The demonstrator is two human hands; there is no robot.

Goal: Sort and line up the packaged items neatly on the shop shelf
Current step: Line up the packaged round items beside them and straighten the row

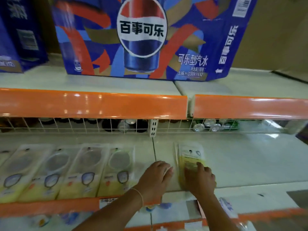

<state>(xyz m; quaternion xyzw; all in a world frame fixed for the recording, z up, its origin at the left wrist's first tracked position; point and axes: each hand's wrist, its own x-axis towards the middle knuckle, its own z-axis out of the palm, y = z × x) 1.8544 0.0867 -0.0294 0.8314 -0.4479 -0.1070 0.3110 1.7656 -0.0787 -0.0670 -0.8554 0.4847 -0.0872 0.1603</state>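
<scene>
Lower centre: the right hand (199, 180) is pressing flat fingers on the thin, slippery, floppy packet (191, 157); the left hand (155, 176) is resting loosely curled, holding nothing; better pinching edges.

At 12 o'clock, large blue cardboard drinks carton (143, 37) patterned with red, gold and pale-blue shapes around a red-white-blue roundel. Glossy orange shelf-edge strips (93, 104) across the centre. At 8 o'clock, row of clear plastic packets (66, 169) with pale-yellow lower halves. White shelf board (250, 155) at 3 o'clock.
</scene>
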